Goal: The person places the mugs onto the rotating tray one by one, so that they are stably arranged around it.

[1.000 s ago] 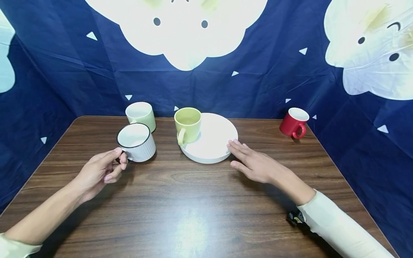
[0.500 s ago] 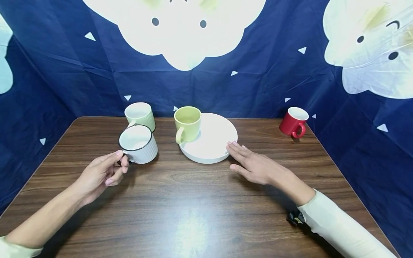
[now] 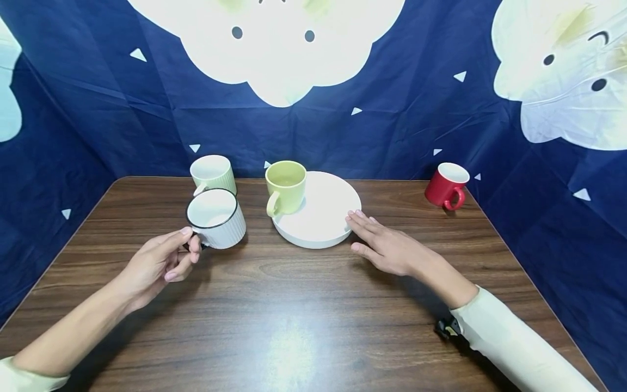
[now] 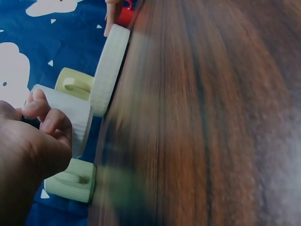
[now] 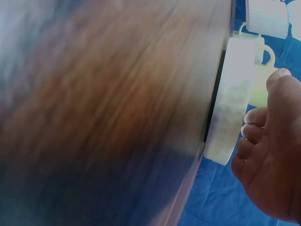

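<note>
My left hand (image 3: 155,260) grips the dark handle of a white ribbed mug (image 3: 222,230) with a black rim; fingers cover most of that handle. In the left wrist view the white mug (image 4: 79,117) hangs off the tabletop. Toward the middle a round white dish (image 3: 325,212) with a low side lies on the table, and a yellow-green mug (image 3: 290,193) stands on its left part, handle facing front-left. My right hand (image 3: 392,250) lies with straight fingers at the dish's right rim, its fingertips over the edge. Behind the white mug stands a pale green ribbed mug (image 3: 222,175), partly hidden.
A red mug (image 3: 441,188) with a white inside stands at the table's back right corner. The brown wood-grain table (image 3: 254,316) ends at the back against a blue cloth (image 3: 313,139) printed with white clouds.
My left hand has carried the white mug a little to the right. The yellow-green mug has shifted very slightly back on the dish. My right hand stays at the rim.
</note>
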Action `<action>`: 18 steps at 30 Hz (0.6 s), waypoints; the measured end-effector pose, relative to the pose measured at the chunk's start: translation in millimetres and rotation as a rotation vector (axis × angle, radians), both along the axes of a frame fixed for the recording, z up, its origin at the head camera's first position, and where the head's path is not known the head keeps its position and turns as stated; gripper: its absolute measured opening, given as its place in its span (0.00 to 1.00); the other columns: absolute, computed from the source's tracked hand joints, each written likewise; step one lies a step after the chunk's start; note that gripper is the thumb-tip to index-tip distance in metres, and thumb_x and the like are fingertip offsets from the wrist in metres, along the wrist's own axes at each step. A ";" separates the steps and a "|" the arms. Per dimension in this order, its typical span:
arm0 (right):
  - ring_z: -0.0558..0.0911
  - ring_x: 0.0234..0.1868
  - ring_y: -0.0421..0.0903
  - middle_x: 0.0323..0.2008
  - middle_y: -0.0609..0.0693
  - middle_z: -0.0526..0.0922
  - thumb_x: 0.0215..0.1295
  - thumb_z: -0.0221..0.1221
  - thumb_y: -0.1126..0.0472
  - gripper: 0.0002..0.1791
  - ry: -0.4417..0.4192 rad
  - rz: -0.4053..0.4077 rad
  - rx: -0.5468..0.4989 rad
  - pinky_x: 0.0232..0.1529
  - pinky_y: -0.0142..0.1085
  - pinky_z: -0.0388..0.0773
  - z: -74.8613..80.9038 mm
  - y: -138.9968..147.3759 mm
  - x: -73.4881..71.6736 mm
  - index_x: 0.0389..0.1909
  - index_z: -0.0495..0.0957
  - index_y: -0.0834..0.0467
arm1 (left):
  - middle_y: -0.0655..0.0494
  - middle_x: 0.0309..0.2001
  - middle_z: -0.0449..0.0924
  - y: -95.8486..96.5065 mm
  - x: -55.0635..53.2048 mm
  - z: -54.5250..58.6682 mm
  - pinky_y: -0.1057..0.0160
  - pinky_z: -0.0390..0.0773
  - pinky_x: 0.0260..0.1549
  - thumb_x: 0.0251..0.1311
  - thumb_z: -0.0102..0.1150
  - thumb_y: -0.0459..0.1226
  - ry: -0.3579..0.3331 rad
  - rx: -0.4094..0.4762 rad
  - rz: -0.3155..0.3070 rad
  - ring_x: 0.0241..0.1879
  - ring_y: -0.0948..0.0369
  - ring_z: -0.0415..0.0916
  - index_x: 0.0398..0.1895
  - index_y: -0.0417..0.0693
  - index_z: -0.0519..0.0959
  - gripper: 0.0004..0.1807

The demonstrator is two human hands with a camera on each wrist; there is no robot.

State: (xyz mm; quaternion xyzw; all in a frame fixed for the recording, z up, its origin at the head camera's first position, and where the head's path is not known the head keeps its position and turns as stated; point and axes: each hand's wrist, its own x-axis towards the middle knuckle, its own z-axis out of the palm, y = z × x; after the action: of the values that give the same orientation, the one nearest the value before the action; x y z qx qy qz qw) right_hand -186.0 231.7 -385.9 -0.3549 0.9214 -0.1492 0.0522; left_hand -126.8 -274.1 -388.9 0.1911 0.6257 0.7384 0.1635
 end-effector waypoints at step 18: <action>0.53 0.94 0.59 0.93 0.59 0.53 0.93 0.49 0.46 0.38 -0.028 -0.003 -0.006 0.92 0.60 0.54 -2.7 -0.1 0.1 0.92 0.55 0.59 | 0.65 0.36 0.85 17.4 -2.8 5.9 0.52 0.41 0.21 0.96 0.30 0.40 0.024 0.012 -0.032 0.19 0.50 0.43 0.44 0.53 0.82 0.26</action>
State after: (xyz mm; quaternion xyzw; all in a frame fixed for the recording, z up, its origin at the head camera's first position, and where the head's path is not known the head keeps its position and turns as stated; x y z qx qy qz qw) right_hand -185.9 231.6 -388.6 -0.3514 0.9208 -0.1569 0.0640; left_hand -129.6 -256.8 -383.1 0.2109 0.6201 0.7370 0.1669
